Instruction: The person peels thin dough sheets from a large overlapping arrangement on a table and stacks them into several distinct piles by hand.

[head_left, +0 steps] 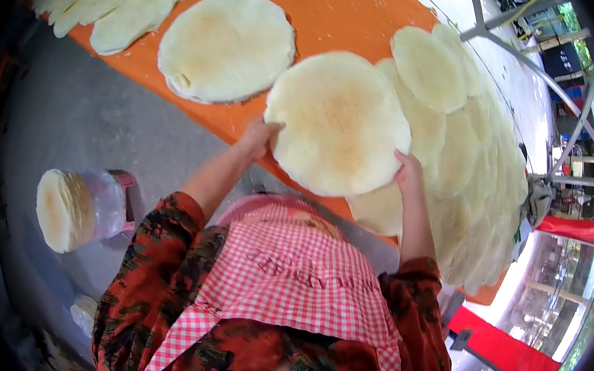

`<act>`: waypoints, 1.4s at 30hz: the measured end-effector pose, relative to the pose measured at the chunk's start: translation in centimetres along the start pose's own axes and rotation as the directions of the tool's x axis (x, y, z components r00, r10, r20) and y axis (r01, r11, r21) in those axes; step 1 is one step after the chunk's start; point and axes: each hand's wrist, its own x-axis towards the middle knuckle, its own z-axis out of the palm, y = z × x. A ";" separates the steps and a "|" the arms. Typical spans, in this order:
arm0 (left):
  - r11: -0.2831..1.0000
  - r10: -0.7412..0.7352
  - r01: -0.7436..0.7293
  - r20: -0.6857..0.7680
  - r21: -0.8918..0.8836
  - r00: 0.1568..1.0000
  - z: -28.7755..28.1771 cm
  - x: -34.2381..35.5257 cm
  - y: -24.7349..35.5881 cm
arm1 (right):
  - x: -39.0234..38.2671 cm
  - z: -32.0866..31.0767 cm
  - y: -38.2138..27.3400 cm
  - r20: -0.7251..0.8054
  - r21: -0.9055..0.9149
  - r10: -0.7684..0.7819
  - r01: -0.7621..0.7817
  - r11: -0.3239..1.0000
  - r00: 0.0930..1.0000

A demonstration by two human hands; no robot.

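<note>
Holding one flatbread, pinching its rim with left hand and right hand, probably gotta keep it level next.

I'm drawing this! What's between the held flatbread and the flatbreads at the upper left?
The head view shows a round flatbread pile on the orange tabletop between the held flatbread and upper-left flatbreads.
</note>
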 end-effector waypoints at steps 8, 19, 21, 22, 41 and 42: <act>1.000 0.012 -0.009 -0.130 0.027 0.991 1.3 -0.3 0.1 | -4.8 4.4 2.8 -0.025 0.272 -0.060 0.065 0.960 0.998; 0.969 -0.151 0.180 0.169 -0.171 0.974 3.8 -0.9 5.3 | -5.2 5.6 2.8 -0.079 0.091 -0.179 0.186 0.978 0.981; 0.959 -0.182 0.214 0.171 -0.189 0.968 2.9 -0.3 6.0 | -4.8 6.0 2.9 -0.066 0.108 -0.171 0.177 0.978 0.983; 0.935 -0.233 0.271 0.177 -0.228 0.956 2.5 -0.1 6.2 | -5.2 6.2 2.7 -0.071 0.117 -0.182 0.189 0.975 0.981; 0.947 0.299 -0.270 0.172 -0.173 0.939 -3.1 -3.9 23.2 | -4.8 26.3 -11.2 0.006 -0.104 -0.544 0.541 0.834 0.839; 0.931 0.350 -0.324 0.162 -0.168 0.923 -3.2 -4.9 25.4 | -3.4 27.9 -11.4 0.069 -0.035 -0.584 0.587 0.809 0.809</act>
